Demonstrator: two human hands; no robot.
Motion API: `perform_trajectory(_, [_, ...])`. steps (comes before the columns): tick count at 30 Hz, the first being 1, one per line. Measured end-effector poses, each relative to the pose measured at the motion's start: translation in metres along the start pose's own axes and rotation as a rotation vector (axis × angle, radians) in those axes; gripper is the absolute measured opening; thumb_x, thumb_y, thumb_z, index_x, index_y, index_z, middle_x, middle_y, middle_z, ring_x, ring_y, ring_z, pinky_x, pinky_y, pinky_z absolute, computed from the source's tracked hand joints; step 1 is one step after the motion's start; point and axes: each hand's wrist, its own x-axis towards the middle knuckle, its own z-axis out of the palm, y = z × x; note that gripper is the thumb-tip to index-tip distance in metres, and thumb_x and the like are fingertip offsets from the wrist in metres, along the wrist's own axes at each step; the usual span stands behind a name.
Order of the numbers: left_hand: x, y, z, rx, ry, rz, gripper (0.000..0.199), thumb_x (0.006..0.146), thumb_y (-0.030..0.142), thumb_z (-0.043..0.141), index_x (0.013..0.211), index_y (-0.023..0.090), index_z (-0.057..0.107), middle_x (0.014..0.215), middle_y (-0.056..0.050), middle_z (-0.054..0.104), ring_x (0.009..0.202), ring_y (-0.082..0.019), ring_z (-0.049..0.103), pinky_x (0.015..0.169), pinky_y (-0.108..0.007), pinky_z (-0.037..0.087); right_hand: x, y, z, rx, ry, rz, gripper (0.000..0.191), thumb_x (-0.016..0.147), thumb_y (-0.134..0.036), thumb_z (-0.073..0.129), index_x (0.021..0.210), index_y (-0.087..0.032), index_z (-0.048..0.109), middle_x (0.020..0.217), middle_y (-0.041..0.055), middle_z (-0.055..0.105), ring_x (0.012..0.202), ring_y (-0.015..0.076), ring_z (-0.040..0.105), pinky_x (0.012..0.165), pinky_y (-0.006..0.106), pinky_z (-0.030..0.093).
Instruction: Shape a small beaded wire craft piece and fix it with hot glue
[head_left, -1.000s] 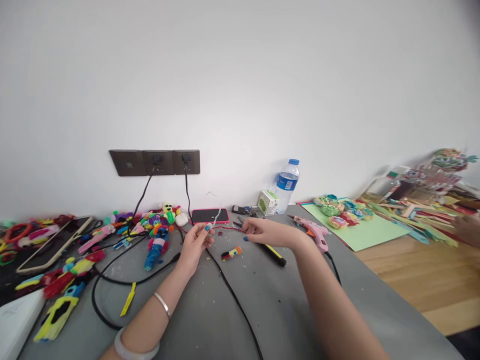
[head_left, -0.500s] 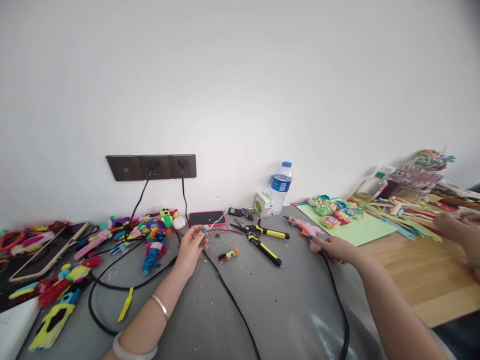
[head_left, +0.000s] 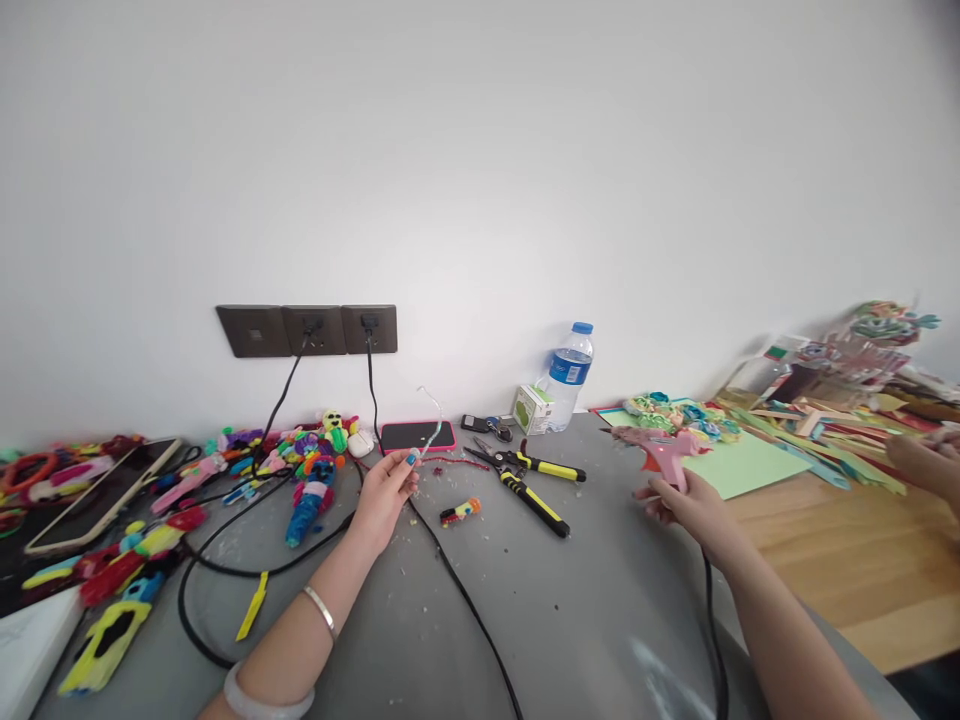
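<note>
My left hand (head_left: 384, 500) pinches a thin, pale, see-through strip (head_left: 435, 436) between thumb and fingertips; its wispy bent end points up in front of a pink-edged phone (head_left: 401, 437). My right hand (head_left: 690, 502) is wrapped round the handle of a pink glue gun (head_left: 673, 452), its nozzle facing left and its black cord running down past my wrist. The gun is raised over the edge of a green sheet (head_left: 765, 465). Between my hands lie yellow-and-black pliers (head_left: 534, 502) and a small colourful fuzzy piece (head_left: 460, 511).
Fuzzy pipe-cleaner figures (head_left: 311, 500) and a black cable (head_left: 281, 570) crowd the left. A water bottle (head_left: 568, 380) and a small box (head_left: 532, 409) stand by the wall. Paper strips (head_left: 840, 440) lie at right, near another person's hand (head_left: 926, 465).
My right hand has lifted the glue gun off the table and turned it, so its handle now points downward. My left hand stays in place with the strip.
</note>
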Motion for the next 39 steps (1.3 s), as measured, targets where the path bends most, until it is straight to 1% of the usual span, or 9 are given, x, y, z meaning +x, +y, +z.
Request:
perform_trajectory(3, [0.0,0.0,0.0,-0.004,0.004,-0.001,0.048,0.045,0.04,0.093,0.079,0.014,0.071,0.076,-0.001,0.068,0.061,-0.007,0.055,0.058,-0.02,0.046,-0.025,-0.019,0.018,0.171,-0.049,-0.196,0.023,0.074,-0.033,0.061,0.07,-0.022,0.041,0.053,-0.0018,0.055,0.04,0.0088,0.039,0.04,0.023,0.032])
perform_trajectory(4, [0.0,0.001,0.0,-0.004,0.004,-0.001,0.048,0.046,0.04,0.092,0.079,0.014,0.071,0.076,-0.002,0.069,0.061,-0.007,0.055,0.058,-0.02,0.046,-0.034,-0.028,0.027,0.214,-0.099,-0.243,0.027,0.076,-0.036,0.062,0.069,-0.022,0.04,0.05,-0.0033,0.05,0.042,0.0088,0.038,0.04,0.022,0.029])
perform_trajectory(9, [-0.001,0.002,0.001,-0.025,0.03,-0.013,0.046,0.046,0.038,0.092,0.08,0.014,0.07,0.077,-0.001,0.068,0.061,-0.007,0.055,0.058,-0.02,0.046,-0.064,-0.073,0.088,0.458,-0.556,-0.405,0.036,0.087,-0.054,0.055,0.092,-0.018,0.052,0.045,-0.008,0.041,0.04,0.0085,0.026,0.042,0.023,0.02])
perform_trajectory(13, [0.0,0.0,0.0,-0.031,0.058,-0.023,0.048,0.045,0.039,0.093,0.079,0.015,0.07,0.077,-0.001,0.067,0.059,-0.007,0.053,0.057,-0.019,0.046,-0.061,-0.077,0.139,0.463,-0.898,-0.477,0.043,0.092,-0.057,0.049,0.098,-0.015,0.054,0.041,-0.0086,0.042,0.037,0.0078,0.025,0.043,0.024,0.021])
perform_trajectory(15, [0.001,-0.001,-0.001,-0.027,0.056,-0.027,0.047,0.046,0.04,0.093,0.079,0.016,0.069,0.076,0.0,0.067,0.059,-0.006,0.052,0.056,-0.019,0.045,-0.057,-0.068,0.157,0.466,-0.976,-0.495,0.044,0.093,-0.057,0.048,0.099,-0.014,0.054,0.041,-0.0089,0.043,0.037,0.0077,0.026,0.044,0.024,0.024])
perform_trajectory(18, [0.002,-0.003,-0.002,-0.016,0.068,-0.039,0.045,0.048,0.042,0.092,0.078,0.017,0.069,0.078,0.0,0.067,0.06,-0.006,0.052,0.057,-0.019,0.046,-0.054,-0.05,0.168,0.464,-0.96,-0.475,0.043,0.095,-0.057,0.045,0.097,-0.015,0.053,0.041,-0.0095,0.042,0.037,0.0075,0.025,0.046,0.024,0.025])
perform_trajectory(22, [0.001,-0.001,0.0,-0.001,0.077,-0.054,0.045,0.048,0.042,0.092,0.077,0.017,0.068,0.079,-0.001,0.067,0.061,-0.007,0.052,0.06,-0.02,0.047,-0.054,-0.037,0.168,0.431,-0.956,-0.437,0.042,0.095,-0.056,0.044,0.093,-0.015,0.052,0.041,-0.0095,0.042,0.038,0.0074,0.024,0.049,0.025,0.026])
perform_trajectory(33, [-0.003,-0.004,0.0,0.064,0.037,-0.03,0.042,0.053,0.043,0.09,0.079,0.018,0.069,0.079,-0.001,0.067,0.063,-0.008,0.053,0.061,-0.02,0.046,-0.052,-0.036,0.169,0.425,-0.994,-0.449,0.043,0.095,-0.057,0.044,0.089,-0.015,0.053,0.041,-0.0088,0.043,0.039,0.0081,0.027,0.055,0.027,0.031])
perform_trajectory(39, [-0.005,-0.001,0.003,0.061,0.053,-0.018,0.043,0.049,0.042,0.091,0.077,0.018,0.069,0.075,-0.001,0.065,0.063,-0.009,0.053,0.061,-0.021,0.046,-0.054,-0.039,0.167,0.372,-0.99,-0.428,0.043,0.095,-0.058,0.043,0.086,-0.017,0.051,0.041,-0.0083,0.042,0.042,0.0096,0.028,0.054,0.027,0.031])
